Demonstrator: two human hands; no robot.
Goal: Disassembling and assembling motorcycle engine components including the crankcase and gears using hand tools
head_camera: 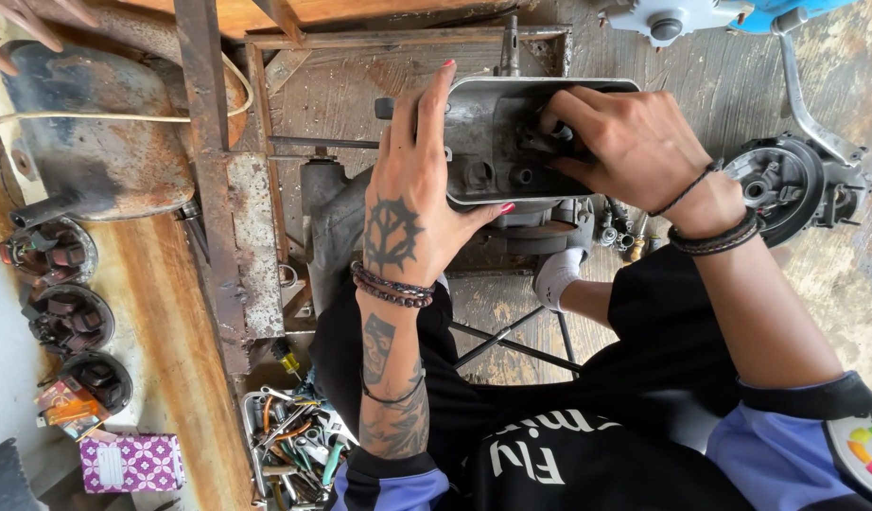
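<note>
The left hand (409,203) clasps the grey metal engine cover (512,142) by its left edge, apparently steadying it in the middle of the view, while the right hand (635,147) reaches inside, fingers pinching a small dark part (561,134).

The floor (833,274) is worn grey concrete with stains, lit by soft daylight. On the left stands a rusty metal frame (209,180) beside an orange wooden bench (171,312). A tray of hand tools (289,445) lies below, and a purple patterned box (131,462) rests near it.
</note>
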